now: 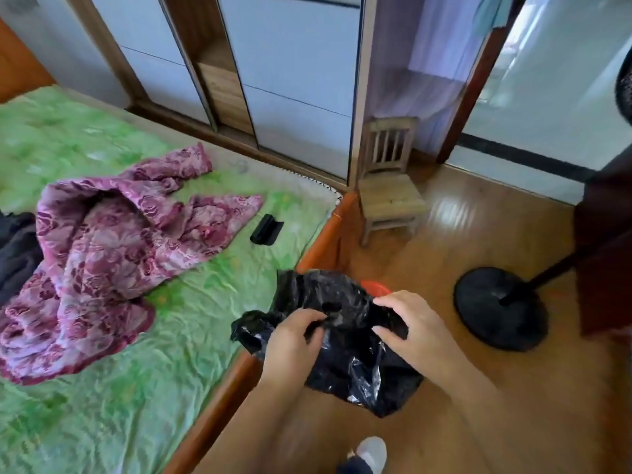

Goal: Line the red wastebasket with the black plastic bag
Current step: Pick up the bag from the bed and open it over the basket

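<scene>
**Both hands on the black bag, above the red wastebasket**

From the head camera, looking down: my left hand (294, 340) is closed on the crumpled black plastic bag (345, 357), fingers curled into a fold near its top. My right hand (407, 323) grips the same bag from the other side, fingers bent over the plastic. The bag hangs bunched between my hands, its lower end drooping toward the wooden floor (461, 234).

Just behind the bag, only a sliver of the red wastebasket (374, 287) shows, beside the corner of the bed frame (321, 244); the rest is hidden by the plastic.

To my left lies the bed with its green sheet (136, 388), a pink flowered blanket (102, 241) heaped on it and a small black roll (266, 229) lying apart near the blanket's edge. A small wooden chair (390, 186) stands past the bed's corner. The round black base of a fan stand (499, 307) sits on the floor to my right. My shoe (371, 451) shows at the bottom.
</scene>
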`<action>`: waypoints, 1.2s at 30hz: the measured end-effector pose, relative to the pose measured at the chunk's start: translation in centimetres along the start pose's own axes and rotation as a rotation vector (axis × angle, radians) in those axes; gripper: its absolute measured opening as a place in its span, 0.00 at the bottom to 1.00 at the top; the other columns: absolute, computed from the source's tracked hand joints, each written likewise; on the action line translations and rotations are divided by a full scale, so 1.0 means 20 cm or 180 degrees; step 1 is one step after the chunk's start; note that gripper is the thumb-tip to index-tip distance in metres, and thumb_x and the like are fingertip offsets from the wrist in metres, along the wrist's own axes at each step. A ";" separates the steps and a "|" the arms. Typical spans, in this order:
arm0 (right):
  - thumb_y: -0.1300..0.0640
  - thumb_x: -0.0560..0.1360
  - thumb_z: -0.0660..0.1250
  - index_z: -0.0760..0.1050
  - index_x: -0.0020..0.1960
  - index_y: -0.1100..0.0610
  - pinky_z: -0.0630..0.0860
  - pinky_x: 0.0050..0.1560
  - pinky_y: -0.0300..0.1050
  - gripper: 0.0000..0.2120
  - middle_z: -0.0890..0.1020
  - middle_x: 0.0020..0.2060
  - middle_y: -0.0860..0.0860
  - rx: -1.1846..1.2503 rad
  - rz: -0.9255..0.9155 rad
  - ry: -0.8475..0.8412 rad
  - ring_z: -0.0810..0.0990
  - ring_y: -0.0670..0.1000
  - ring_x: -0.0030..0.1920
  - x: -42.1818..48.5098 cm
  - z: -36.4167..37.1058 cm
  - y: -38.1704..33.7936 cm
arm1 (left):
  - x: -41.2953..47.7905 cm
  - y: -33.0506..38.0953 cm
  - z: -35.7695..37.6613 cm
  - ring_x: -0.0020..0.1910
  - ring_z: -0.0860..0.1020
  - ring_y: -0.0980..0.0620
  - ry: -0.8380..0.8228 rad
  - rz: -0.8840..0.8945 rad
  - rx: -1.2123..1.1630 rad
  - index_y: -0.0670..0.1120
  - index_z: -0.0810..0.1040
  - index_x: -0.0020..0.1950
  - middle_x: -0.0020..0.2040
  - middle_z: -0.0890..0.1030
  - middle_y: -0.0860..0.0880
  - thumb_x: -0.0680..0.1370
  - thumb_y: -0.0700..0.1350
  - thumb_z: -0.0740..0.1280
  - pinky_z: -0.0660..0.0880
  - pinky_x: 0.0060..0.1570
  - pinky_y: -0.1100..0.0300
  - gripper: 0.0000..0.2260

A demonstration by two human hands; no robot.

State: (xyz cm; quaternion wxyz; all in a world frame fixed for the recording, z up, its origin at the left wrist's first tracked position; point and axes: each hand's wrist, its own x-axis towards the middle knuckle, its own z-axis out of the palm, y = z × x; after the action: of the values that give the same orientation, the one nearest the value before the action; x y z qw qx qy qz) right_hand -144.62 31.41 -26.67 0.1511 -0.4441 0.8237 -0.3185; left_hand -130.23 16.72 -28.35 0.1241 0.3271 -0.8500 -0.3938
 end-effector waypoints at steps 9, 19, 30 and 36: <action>0.52 0.71 0.70 0.75 0.56 0.51 0.43 0.67 0.36 0.15 0.77 0.54 0.46 0.0078 -0.0199 0.0038 0.69 0.44 0.59 0.03 -0.07 0.21 | 0.14 0.28 0.25 0.45 0.76 0.59 -0.0450 0.0466 -0.0054 0.46 0.79 0.51 0.44 0.78 0.56 0.74 0.37 0.66 0.67 0.45 0.78 0.08; 0.64 0.72 0.68 0.77 0.44 0.58 0.74 0.49 0.47 0.03 0.79 0.40 0.50 0.0202 -0.0125 0.0089 0.75 0.49 0.45 0.53 -0.11 0.42 | 0.61 0.14 0.34 0.36 0.76 0.59 -0.0341 0.0105 -0.0299 0.53 0.78 0.46 0.40 0.79 0.56 0.73 0.41 0.68 0.69 0.37 0.70 0.07; 0.66 0.71 0.69 0.78 0.45 0.60 0.75 0.47 0.40 0.05 0.80 0.40 0.51 0.0212 -0.0685 -0.0440 0.78 0.50 0.44 1.44 -0.22 0.46 | 1.22 -0.03 0.21 0.42 0.77 0.63 0.0412 -0.0499 -0.0455 0.63 0.73 0.41 0.41 0.79 0.59 0.71 0.46 0.71 0.69 0.39 0.75 0.12; 0.66 0.71 0.69 0.79 0.47 0.61 0.76 0.51 0.45 0.06 0.81 0.43 0.53 0.0408 -0.0992 -0.0802 0.79 0.51 0.47 1.75 -0.18 0.44 | 1.28 -0.13 0.13 0.50 0.75 0.55 0.1017 -0.0806 -0.0284 0.52 0.77 0.51 0.49 0.77 0.55 0.71 0.47 0.72 0.70 0.52 0.64 0.10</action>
State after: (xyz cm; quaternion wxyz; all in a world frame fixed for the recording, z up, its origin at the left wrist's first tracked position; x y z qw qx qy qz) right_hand -171.83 7.41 -28.56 0.2298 -0.5920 0.6977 -0.3316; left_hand -149.54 0.32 -33.16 0.2212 0.4839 -0.7533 -0.3867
